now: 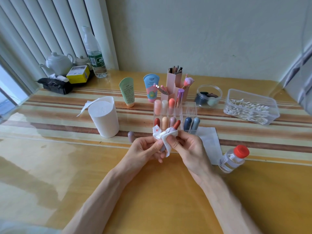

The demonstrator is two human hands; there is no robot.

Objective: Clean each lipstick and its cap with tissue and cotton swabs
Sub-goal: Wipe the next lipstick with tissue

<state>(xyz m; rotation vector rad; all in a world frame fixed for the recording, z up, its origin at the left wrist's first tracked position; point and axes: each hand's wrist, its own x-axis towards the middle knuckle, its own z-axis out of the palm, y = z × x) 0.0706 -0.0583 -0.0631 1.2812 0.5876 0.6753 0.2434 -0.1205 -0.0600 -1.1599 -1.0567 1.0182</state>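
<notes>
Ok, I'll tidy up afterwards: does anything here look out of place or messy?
Only small things. A lavender cap sits alone on the table, beside the left hand, off the open lipstick. The tissue pinched round that lipstick by the right hand carries red smears. Nothing looks spilled or broken.

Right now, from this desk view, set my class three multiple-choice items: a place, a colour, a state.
1. Where do the cotton swabs lie? A in the clear box B in a paper bag C on a plate
2. What colour is the lid of the small bottle? A blue B red C green
3. The held lipstick is: A capped B uncapped C snapped
Key: 1 A, swabs fill that box; 2 B, red lid; 3 B, bare bullet above the tissue.
</notes>
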